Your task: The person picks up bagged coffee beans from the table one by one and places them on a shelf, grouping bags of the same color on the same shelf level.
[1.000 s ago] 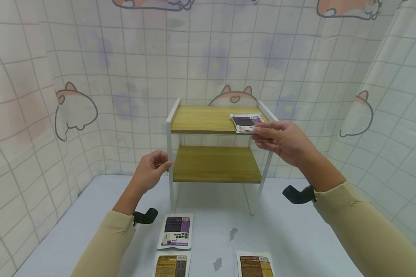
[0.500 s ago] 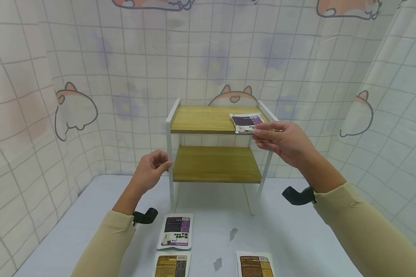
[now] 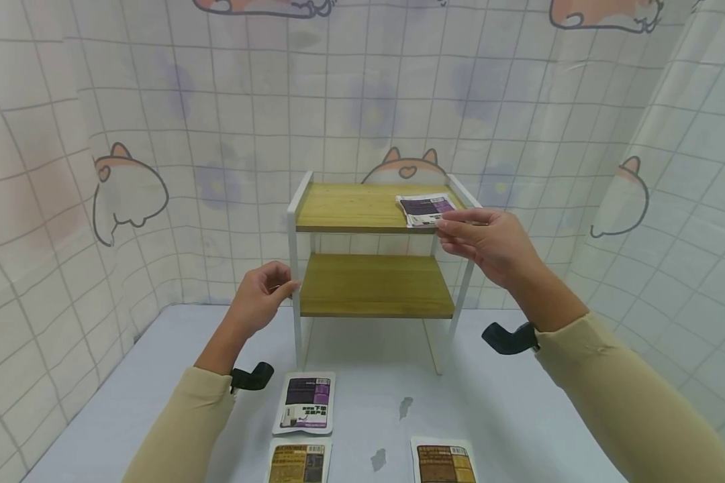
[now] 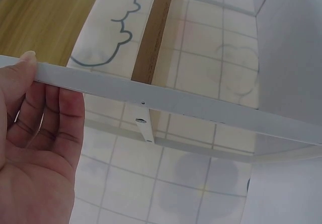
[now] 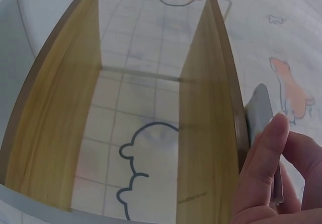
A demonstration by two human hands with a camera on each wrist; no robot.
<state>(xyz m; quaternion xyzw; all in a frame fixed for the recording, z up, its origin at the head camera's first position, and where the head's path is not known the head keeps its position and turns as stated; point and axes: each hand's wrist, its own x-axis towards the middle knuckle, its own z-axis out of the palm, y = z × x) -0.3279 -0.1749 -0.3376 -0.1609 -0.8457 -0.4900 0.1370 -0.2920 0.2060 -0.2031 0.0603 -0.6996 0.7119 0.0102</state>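
Note:
My right hand (image 3: pixel 489 243) pinches the near right corner of a flat purple-and-white packet (image 3: pixel 424 209) at the right side of the shelf's top board. In the right wrist view the packet (image 5: pixel 260 113) appears edge-on beside the upper board, thumb and fingers on either side of it. At the front left leg of the two-tier shelf (image 3: pixel 291 261), my left hand (image 3: pixel 262 295) grips the white frame. The left wrist view shows its thumb over the white bar (image 4: pixel 110 85) and the fingers curled behind.
The lower wooden board (image 3: pixel 377 285) sits below the top one. On the white table (image 3: pixel 507 416) in front lie another purple-and-white packet (image 3: pixel 305 404), a yellow-brown packet (image 3: pixel 299 463) and a brown packet (image 3: pixel 444 463). A patterned curtain (image 3: pixel 229 100) hangs behind.
My right hand and the packet have shifted slightly left and back on the top board. The left hand keeps its grip on the frame, and the view has moved very slightly.

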